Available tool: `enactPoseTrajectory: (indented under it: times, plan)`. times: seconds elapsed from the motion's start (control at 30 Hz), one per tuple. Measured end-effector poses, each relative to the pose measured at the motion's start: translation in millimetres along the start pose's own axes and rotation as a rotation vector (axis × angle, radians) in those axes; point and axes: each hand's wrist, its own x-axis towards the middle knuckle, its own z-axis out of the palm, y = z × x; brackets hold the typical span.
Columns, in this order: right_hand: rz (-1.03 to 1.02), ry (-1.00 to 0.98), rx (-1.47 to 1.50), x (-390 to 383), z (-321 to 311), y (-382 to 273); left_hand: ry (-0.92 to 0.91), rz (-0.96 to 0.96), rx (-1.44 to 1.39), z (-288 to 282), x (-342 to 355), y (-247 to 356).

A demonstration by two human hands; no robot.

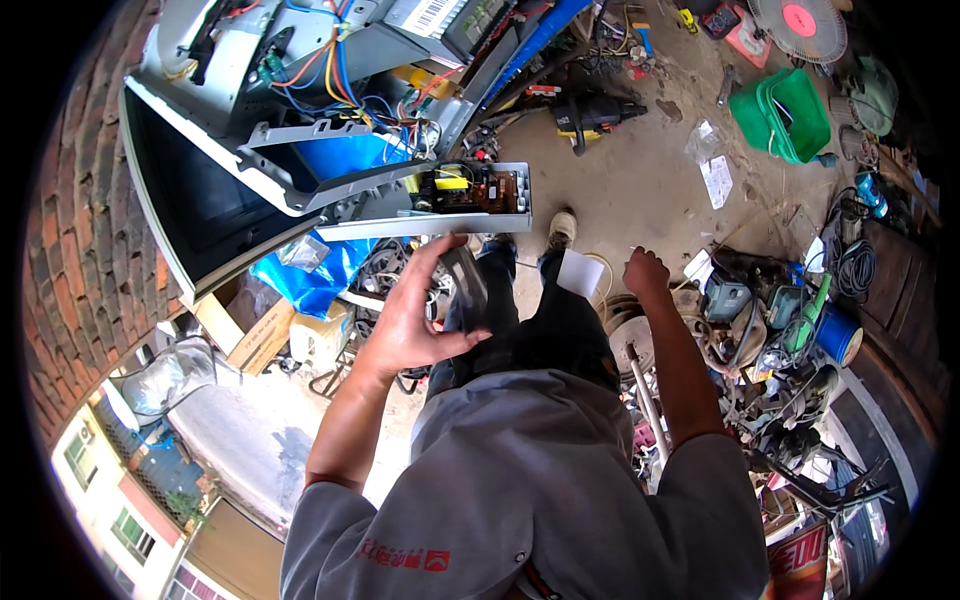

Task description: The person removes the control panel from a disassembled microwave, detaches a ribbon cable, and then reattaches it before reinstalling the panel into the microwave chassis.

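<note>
My left hand [405, 315] is wrapped round a dark, flat, rectangular object [465, 290] with rounded corners, perhaps a phone; its face is turned from view. My right hand [647, 273] is closed in front of me, and a tiny light tip shows at its fingers. What it pinches is too small to name. Between the hands, a white sheet [580, 272] shows beside my leg. Just beyond my left hand is an opened appliance [240, 150] with loose coloured wires [335, 55]. A brown circuit board [485, 188] sits in its pale metal panel [440, 225].
A green bucket [780, 115], a round fan guard [800, 28] and a black and yellow power tool [595, 118] lie on the floor ahead. Cables [855, 255], a blue drum [838, 335] and scrap crowd the right. Blue plastic sheeting [330, 275] lies below the appliance.
</note>
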Motion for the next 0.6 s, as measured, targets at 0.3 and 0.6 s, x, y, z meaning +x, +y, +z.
enactPoseTrajectory:
  times: [0.3,0.6]
  plan:
    - [-0.8,0.156,0.765,-99.9,-60.1,-111.5,0.102,-0.022,0.061,16.8,0.7,11.1]
    - [-1.122,0.022,0.802,-99.8,-68.0,-168.0,0.157,-0.017,-0.311,19.6,-9.3,-6.4]
